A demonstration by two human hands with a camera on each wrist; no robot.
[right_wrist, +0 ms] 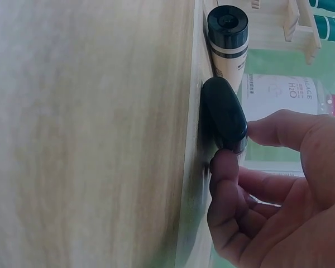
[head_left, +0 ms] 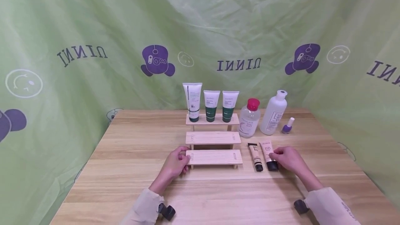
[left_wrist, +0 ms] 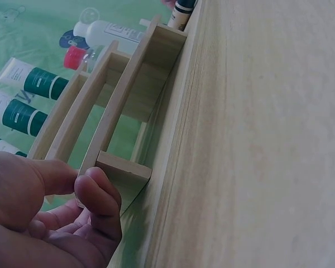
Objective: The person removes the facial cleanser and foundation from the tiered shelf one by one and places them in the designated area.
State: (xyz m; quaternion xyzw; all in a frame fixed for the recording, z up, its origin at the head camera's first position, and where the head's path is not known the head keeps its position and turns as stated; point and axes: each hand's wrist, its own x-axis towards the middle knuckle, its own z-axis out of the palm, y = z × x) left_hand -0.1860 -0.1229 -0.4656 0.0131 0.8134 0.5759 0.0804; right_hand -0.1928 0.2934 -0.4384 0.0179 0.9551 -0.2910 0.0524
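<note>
My left hand [head_left: 175, 163] pinches the left end of the lowest shelf on a three-step wooden display rack [head_left: 215, 157], thumb above and fingers below. With thumb and fingers my right hand [head_left: 289, 159] grips a pale pink BB cream tube [head_left: 267, 150], which lies on the table; its black cap [right_wrist: 226, 111] shows between the fingertips in the right wrist view. Just left of it lies a slimmer beige tube [head_left: 255, 155] with a black cap. On the rack's top step stand a taller white tube [head_left: 193, 100] and two white-and-green tubes [head_left: 210, 105].
Right of the rack stand a clear bottle with a red cap [head_left: 249, 122] and a white bottle [head_left: 274, 114]. A small purple nail polish bottle [head_left: 287, 127] is farther right. Behind the wooden table [head_left: 134, 138] hangs a green printed curtain [head_left: 200, 27].
</note>
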